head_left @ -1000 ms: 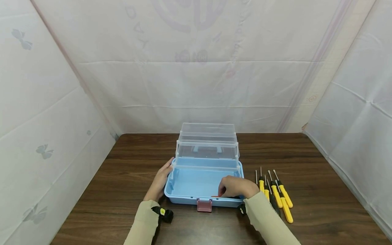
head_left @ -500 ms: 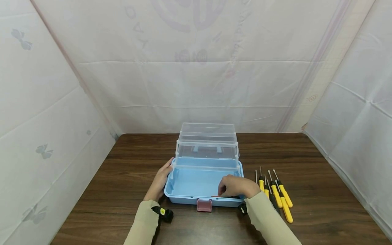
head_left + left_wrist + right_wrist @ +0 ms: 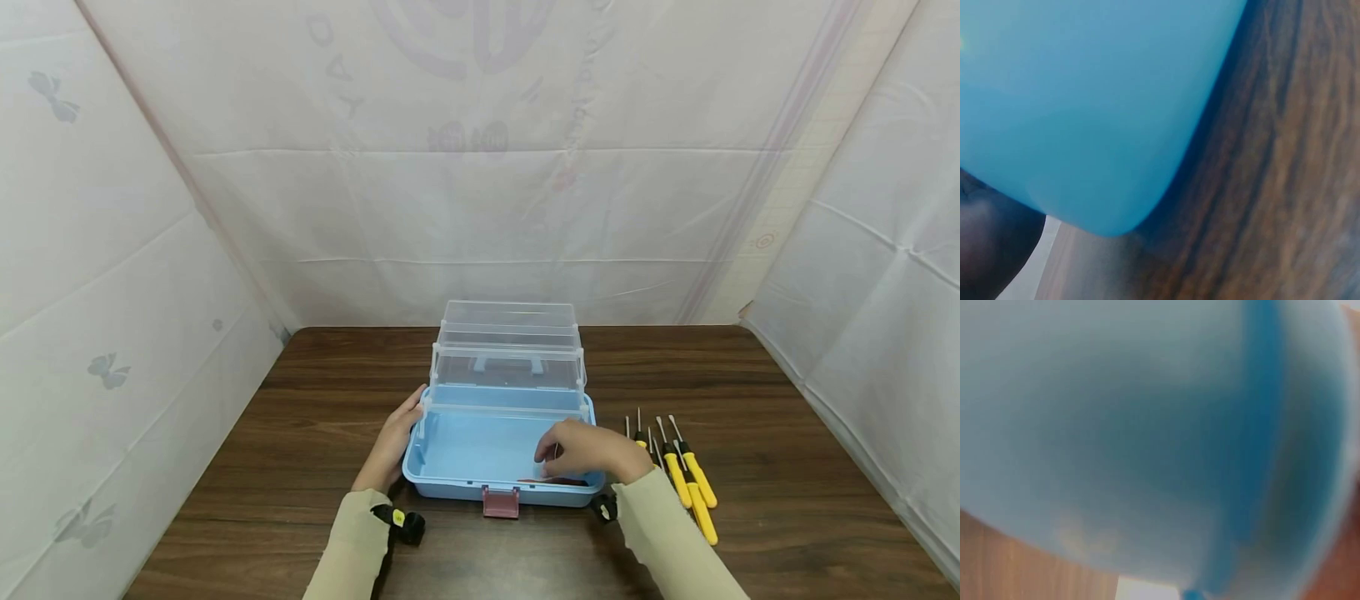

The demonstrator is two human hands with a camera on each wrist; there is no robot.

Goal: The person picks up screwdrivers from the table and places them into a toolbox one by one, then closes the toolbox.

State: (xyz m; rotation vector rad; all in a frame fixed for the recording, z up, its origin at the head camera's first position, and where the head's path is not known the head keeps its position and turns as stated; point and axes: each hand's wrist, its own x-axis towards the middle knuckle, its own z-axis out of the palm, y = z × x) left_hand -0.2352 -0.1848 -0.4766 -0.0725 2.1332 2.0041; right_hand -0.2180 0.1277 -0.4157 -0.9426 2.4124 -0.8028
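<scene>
**Q:** At the middle of the worktop (image 3: 750,375), what stands, and how do the hands lie to it?

**A:** An open blue toolbox (image 3: 480,446) with its clear tiered trays (image 3: 508,367) folded back on the far side and a pink latch (image 3: 500,502) on its near wall. The left hand (image 3: 393,442) rests flat against the box's left outer wall, fingers straight, holding nothing. The right hand (image 3: 588,450) hovers over the right near corner of the box's interior, fingers curled downward.

**Q:** Does the right hand's grip hold anything?

**A:** That cannot be told. A slim dark tool with a reddish part (image 3: 551,481) lies on the box floor just below the fingers, along the near wall. Whether the fingertips touch it is hidden by the hand itself. Both wrist views show only blurred blue plastic.

**Q:** Which relation matters most?

**A:** The tool's long axis runs left to right, parallel to the box's near wall. It lies directly beneath the right hand and well apart from the left.

**Q:** What lies to the right of the box?

**A:** A row of yellow-handled screwdrivers (image 3: 686,479), shafts pointing away from the person, close to the right forearm.
</scene>
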